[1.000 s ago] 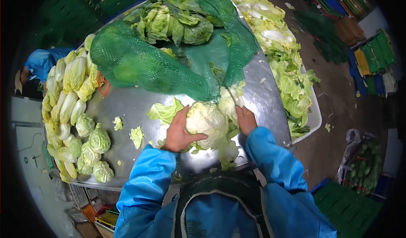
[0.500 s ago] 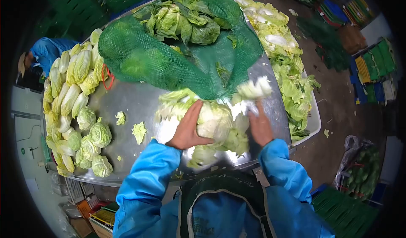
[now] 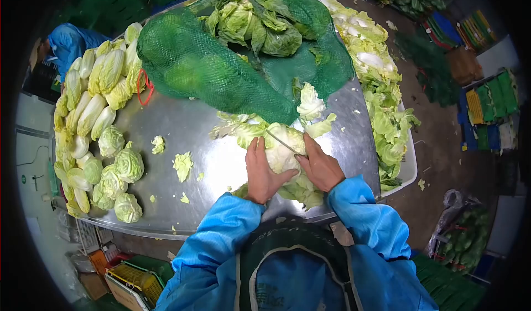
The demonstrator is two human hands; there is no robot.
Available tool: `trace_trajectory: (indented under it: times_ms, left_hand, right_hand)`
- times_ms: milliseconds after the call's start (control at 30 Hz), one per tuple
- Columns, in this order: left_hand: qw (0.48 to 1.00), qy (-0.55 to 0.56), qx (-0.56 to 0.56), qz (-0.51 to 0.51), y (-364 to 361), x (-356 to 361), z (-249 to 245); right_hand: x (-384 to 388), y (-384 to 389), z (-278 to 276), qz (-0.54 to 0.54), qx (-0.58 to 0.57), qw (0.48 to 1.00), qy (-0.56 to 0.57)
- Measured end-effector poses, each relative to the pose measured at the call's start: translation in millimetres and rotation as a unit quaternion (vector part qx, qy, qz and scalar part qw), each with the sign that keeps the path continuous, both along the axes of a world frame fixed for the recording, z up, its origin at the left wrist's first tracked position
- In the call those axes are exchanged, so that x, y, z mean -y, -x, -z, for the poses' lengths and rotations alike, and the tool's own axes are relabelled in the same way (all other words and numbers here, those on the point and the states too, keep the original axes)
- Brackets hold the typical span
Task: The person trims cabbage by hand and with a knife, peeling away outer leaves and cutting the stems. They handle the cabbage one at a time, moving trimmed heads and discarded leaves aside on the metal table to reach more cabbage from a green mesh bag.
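Observation:
A pale green cabbage head (image 3: 281, 159) lies at the metal table's near side with loose outer leaves (image 3: 301, 192) around it. My left hand (image 3: 264, 170) grips its left side, thumb spread across the front. In my right hand (image 3: 321, 166) is a knife (image 3: 281, 140), its thin blade slanting over the top of the cabbage; the handle is hidden by my fingers. Just beyond sits a cut-off white leaf piece (image 3: 311, 102). A green mesh bag (image 3: 204, 70) lies farther back, with leafy cabbages (image 3: 235, 21) in its opening.
Trimmed cabbages (image 3: 129, 164) and napa cabbages (image 3: 91, 115) are piled along the left of the metal table (image 3: 166, 200). At the right, a white bin (image 3: 410, 164) overflows with discarded leaves (image 3: 381, 101). Another person in a blue sleeve (image 3: 74, 43) is at the far left.
My right hand has come in from the right to the cabbage, and the knife blade now rests over it. The white leaf piece, blurred before, now lies still near the bag.

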State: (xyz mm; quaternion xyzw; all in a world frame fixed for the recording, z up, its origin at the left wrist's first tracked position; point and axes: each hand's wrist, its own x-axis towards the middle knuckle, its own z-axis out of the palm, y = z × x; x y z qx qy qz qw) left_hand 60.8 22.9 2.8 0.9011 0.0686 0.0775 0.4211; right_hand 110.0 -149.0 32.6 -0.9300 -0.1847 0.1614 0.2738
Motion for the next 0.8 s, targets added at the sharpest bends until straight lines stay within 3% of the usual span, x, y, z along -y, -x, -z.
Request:
trace_trajectory:
  times_ms: [267,333,433,500,567,600,667,767,800]
  left_hand:
    - [0.998,-0.054,0.005,0.017,-14,1,4]
    - [0.997,-0.071,-0.009,0.022,-22,4,1]
    - [0.992,-0.121,-0.01,0.021,-31,12,-5]
    - [0.984,-0.155,-0.037,0.078,-23,22,-16]
    - [0.97,-0.197,0.037,0.136,-6,34,-15]
    - [0.973,-0.177,0.041,0.142,-11,32,-14]
    - [0.977,-0.11,0.039,0.179,-8,12,-12]
    - [0.978,-0.082,0.01,0.189,-10,-14,-18]
    - [0.991,0.003,0.017,0.131,-6,-13,-3]
  right_hand:
    - [-9,-23,-6,0.043,0.016,0.999,0.022]
    - [-11,-33,-13,0.055,-0.064,0.993,0.078]
    - [-6,-39,-9,0.083,-0.056,0.991,0.086]
    - [24,-62,65,0.207,-0.032,0.977,0.032]
    - [51,-55,98,0.25,-0.035,0.967,0.027]
    - [57,-51,88,0.252,-0.029,0.967,0.029]
    - [67,-20,53,0.331,-0.207,0.907,-0.159]
    - [68,18,36,0.309,-0.132,0.925,-0.178]
    - [63,31,30,0.312,-0.137,0.922,-0.182]
